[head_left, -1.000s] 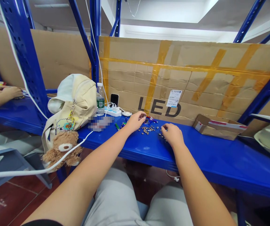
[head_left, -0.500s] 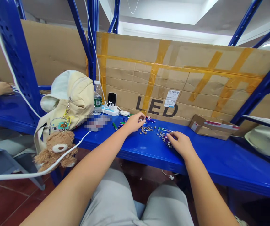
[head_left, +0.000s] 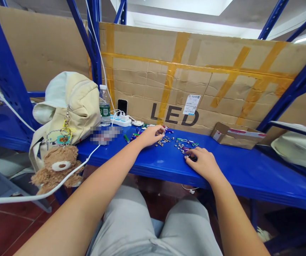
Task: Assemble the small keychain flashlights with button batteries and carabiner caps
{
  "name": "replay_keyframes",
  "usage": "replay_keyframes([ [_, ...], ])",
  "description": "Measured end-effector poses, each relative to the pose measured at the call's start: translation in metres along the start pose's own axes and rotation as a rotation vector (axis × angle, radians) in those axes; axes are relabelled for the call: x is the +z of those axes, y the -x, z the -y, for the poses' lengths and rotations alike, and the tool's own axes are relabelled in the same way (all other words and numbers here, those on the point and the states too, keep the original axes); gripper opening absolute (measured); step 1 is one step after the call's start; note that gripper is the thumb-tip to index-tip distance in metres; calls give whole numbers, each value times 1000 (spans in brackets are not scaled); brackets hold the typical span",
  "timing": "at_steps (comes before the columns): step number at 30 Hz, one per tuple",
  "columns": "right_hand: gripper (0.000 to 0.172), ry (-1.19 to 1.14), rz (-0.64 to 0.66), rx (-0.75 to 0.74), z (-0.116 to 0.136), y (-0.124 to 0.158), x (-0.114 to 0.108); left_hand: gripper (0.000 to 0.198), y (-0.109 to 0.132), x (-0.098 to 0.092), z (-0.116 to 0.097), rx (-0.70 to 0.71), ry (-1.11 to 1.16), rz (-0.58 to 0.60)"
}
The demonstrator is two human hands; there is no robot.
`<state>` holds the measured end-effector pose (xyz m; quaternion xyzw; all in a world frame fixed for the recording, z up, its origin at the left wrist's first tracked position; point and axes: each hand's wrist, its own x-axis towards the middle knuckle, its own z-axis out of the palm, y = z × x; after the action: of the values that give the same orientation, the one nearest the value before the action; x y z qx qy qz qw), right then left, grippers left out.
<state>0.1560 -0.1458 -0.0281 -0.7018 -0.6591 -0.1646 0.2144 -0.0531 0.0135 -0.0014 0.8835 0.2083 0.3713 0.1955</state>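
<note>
My left hand [head_left: 153,135] is over the blue tabletop, its fingers curled toward the thumb; whatever they pinch is too small to make out. Beside it lies a scatter of small round metallic pieces [head_left: 164,141]. Several shiny coloured metal pieces, red and blue [head_left: 169,129], are just behind that hand. My right hand [head_left: 201,160] rests low over another small pile, fingers bent down and thumb close to the index finger; their tips partly cover dark and purple pieces [head_left: 186,149]. Green and blue clip-like pieces [head_left: 187,141] lie just beyond it.
A cream backpack [head_left: 82,103] with a plush bear [head_left: 59,165] stands at left. Behind are a water bottle [head_left: 105,106], a power strip [head_left: 121,121] and a phone [head_left: 122,106]. An open cardboard box [head_left: 237,137] sits at right. A white cable [head_left: 70,177] crosses the lower left.
The camera view has shifted slightly, so the scene sits a little higher and further left. My right hand has moved slightly toward me, uncovering more of the coloured pieces. My left hand stays in place.
</note>
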Motion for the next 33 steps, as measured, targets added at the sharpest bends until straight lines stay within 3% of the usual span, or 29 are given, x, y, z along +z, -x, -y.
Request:
replay_keyframes([
  [7,17,-152,72,12,-7,-4,4,20,-2,2,2,49,-46,48],
  [14,14,-338,-83,12,-9,-11,6,24,-2,5,3,67,7,75],
  [19,28,-789,-240,183,18,-44,2,21,-2,7,-1,56,60,103],
  [23,27,-1044,-204,200,49,-78,17,27,-3,10,1,62,189,91],
  [27,19,-1002,-181,198,65,-89,33,26,-5,13,5,31,252,49],
  [33,16,-826,-212,133,60,-79,37,18,-5,14,3,19,152,37],
])
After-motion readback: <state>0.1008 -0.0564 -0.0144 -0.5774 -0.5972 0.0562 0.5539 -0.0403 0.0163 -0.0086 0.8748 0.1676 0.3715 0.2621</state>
